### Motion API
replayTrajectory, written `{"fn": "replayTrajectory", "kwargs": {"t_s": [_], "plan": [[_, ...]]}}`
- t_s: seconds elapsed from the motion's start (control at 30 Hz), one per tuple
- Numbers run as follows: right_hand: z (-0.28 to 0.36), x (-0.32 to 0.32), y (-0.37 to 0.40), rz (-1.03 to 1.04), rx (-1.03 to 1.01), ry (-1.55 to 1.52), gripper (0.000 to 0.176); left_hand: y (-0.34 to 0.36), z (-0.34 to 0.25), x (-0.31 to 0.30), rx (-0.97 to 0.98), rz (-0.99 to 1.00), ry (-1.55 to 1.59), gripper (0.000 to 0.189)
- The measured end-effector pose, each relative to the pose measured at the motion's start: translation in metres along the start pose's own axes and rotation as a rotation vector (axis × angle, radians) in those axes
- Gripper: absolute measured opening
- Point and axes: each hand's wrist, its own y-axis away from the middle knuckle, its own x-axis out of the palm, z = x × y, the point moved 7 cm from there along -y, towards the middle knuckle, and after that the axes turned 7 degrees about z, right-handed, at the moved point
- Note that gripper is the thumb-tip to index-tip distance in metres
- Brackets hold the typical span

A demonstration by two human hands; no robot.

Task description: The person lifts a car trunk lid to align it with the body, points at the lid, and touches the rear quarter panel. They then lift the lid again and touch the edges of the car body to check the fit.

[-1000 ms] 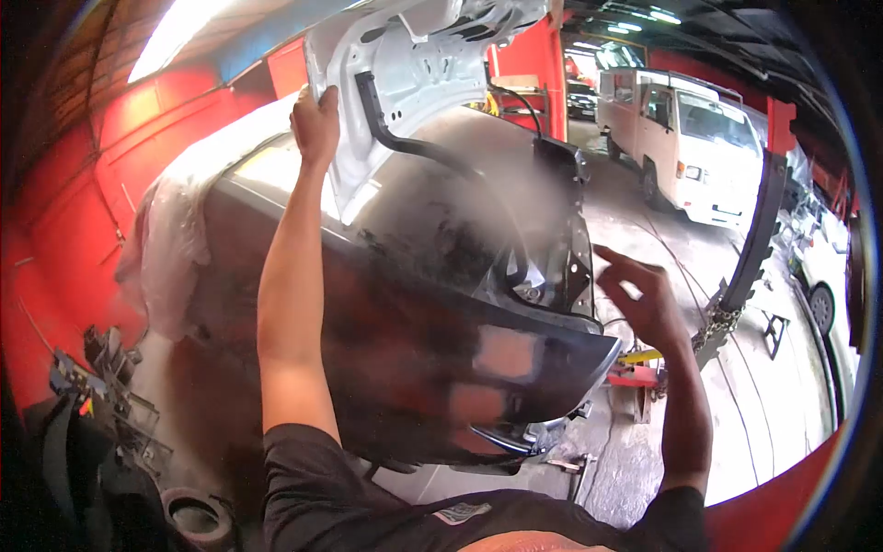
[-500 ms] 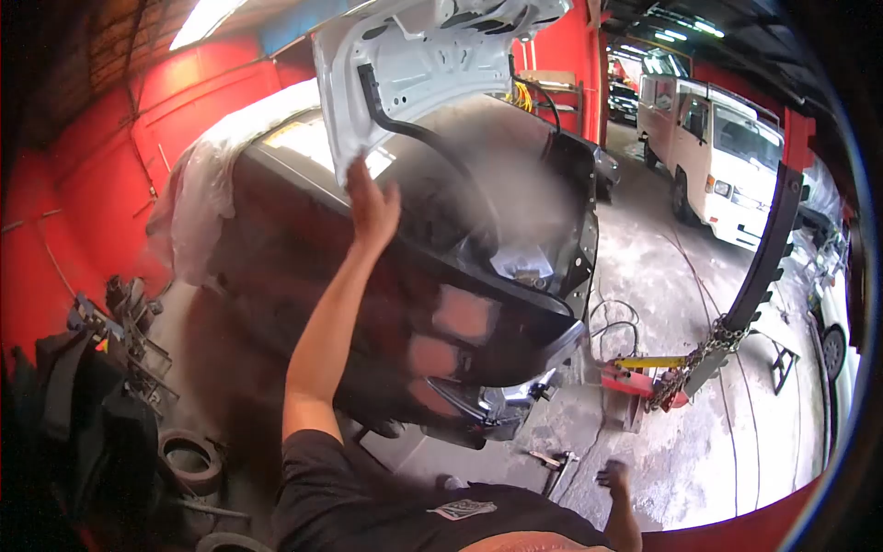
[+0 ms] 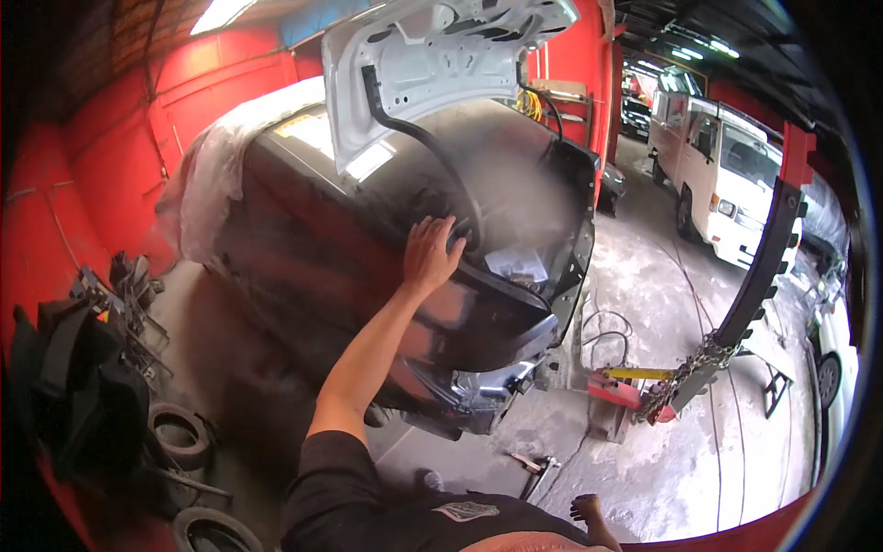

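Head view. My left hand (image 3: 430, 253) lies palm down on the dark grey sanded steel car body (image 3: 303, 248), at the upper edge of the open boot. The fingers (image 3: 448, 230) are extended and slightly apart, flat against the panel, and clamp nothing. My forearm runs up to that point from the lower left.

The white pressed-steel boot lid (image 3: 432, 55) stands raised above the hand, well apart from it. A black rubber strip (image 3: 405, 124) hangs from the lid in a curve and ends near my fingertips.

My right hand (image 3: 589, 509) is low at the bottom edge of the view, over the grey concrete floor (image 3: 662, 276). Only part of it shows, so I cannot tell whether its fingers are apart or together.

A translucent plastic sheet (image 3: 216, 175) covers the far part of the car. A red painted wall (image 3: 83, 202) stands behind it. A worn black tyre (image 3: 179, 434) lies on the floor to the left. To the right, a black steel pulling post (image 3: 759, 267) leans, with a steel chain (image 3: 685, 375) at its base. A white van (image 3: 736, 175) is parked beyond the post.
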Motion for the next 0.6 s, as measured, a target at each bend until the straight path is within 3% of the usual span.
{"fn": "replayTrajectory", "kwargs": {"t_s": [0.2,0.23,0.27,0.4,0.53,0.6], "plan": [[0.011,0.033,0.044,0.036,0.073,0.280,0.040,-0.003,0.001,0.000,-0.011,0.049,0.032,0.031],[0.008,0.038,0.038,0.128,0.052,0.393,0.059,-0.003,0.002,0.004,-0.009,0.055,0.035,0.031],[0.002,0.038,0.039,0.130,0.056,0.390,0.059,-0.003,0.003,0.005,-0.011,0.047,0.031,0.029],[-0.048,0.050,0.000,0.385,-0.252,0.415,0.061,-0.002,0.001,0.005,-0.015,0.035,-0.006,0.027],[-0.011,0.059,0.062,0.223,-0.011,0.595,0.039,-0.002,-0.002,0.003,0.016,0.035,-0.038,0.024],[-0.035,0.054,0.052,0.226,0.028,0.674,0.032,-0.003,-0.003,0.002,-0.003,0.048,-0.028,0.024]]}}
